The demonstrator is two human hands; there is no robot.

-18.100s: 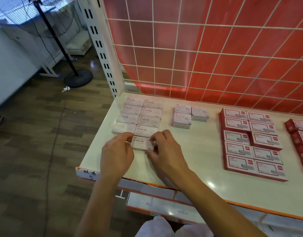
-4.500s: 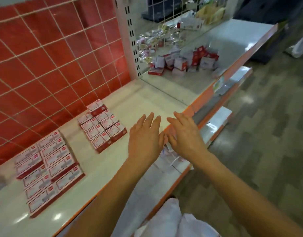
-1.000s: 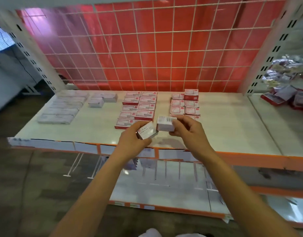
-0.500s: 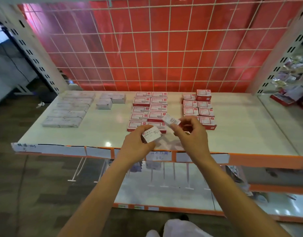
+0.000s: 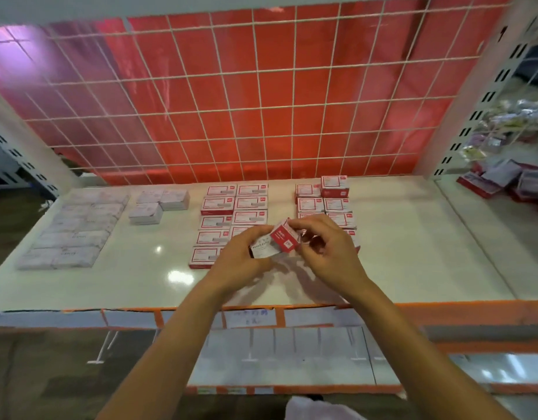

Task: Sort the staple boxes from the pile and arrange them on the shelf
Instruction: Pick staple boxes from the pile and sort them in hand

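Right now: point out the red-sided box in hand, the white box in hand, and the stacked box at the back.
red-sided box (image 5: pixel 284 240), head view, red face.
white box (image 5: pixel 263 249), head view, printed side.
stacked box (image 5: pixel 334 185), head view, top label.

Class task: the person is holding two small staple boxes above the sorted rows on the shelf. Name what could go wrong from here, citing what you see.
1. The left hand and right hand pinch a white box and a red box by fingertips; either might slip onto the red-edged rows and knock them askew.
2. The two look different, so one could land in the wrong group, such as the white rows.
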